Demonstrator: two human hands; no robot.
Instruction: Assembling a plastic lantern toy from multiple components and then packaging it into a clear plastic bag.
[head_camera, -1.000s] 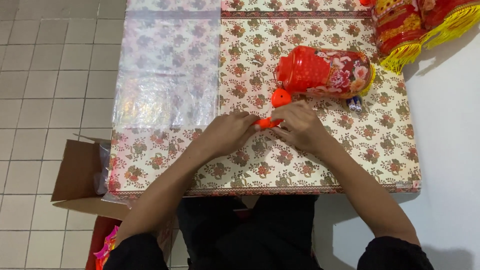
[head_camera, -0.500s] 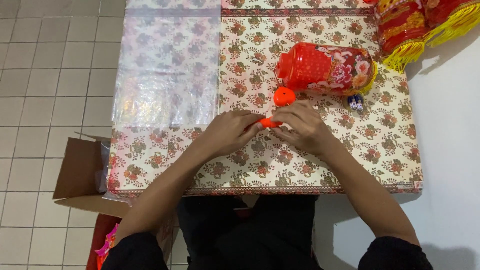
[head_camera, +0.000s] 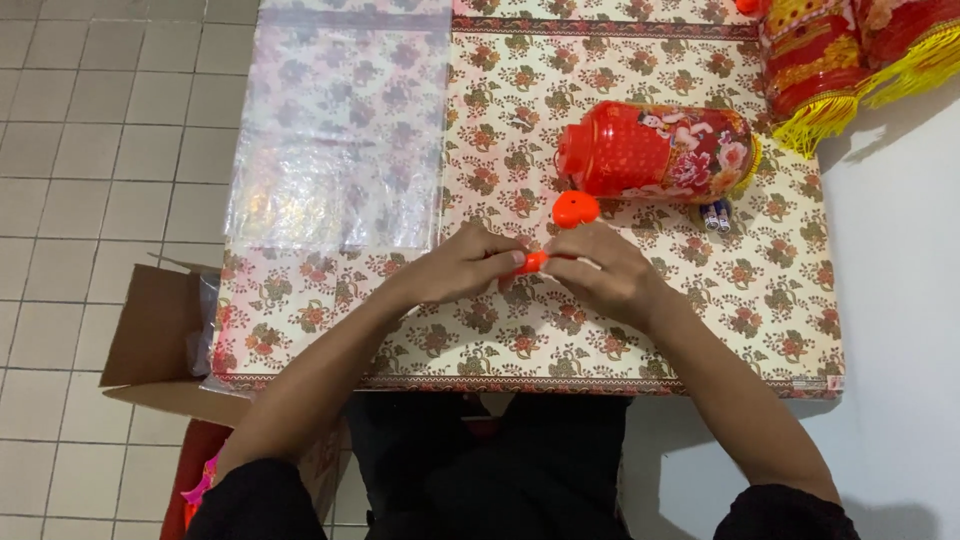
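Since half a second ago the round orange cap (head_camera: 575, 208) has stayed just beyond my fingers, while my hands have barely shifted and remain pressed together over the small orange piece (head_camera: 532, 263).

Nearest me, a brown cardboard box (head_camera: 150, 330) sits on the tiled floor to the left below the table edge; something clear and plastic shows at its open side, but I cannot tell what fills it.

On the floral tablecloth (head_camera: 760, 300), my left hand (head_camera: 460, 265) and right hand (head_camera: 605, 275) meet at the fingertips, both pinched shut on the small orange piece. I judge it light, hard plastic, smooth enough to slip, best held by its sides between thumb and forefinger.

Just past the cap lies a red lantern (head_camera: 655, 150) on its side, its ribbed red end towards the left. It looks thin-walled and easily dented, so I would take it round the middle with a loose grip. Two small batteries (head_camera: 716, 214) rest just beside it.

To the left, clear plastic bags (head_camera: 340, 130) lie flat, empty as far as I can see. At the far right corner, more red lanterns with yellow fringe (head_camera: 850, 60) are piled.
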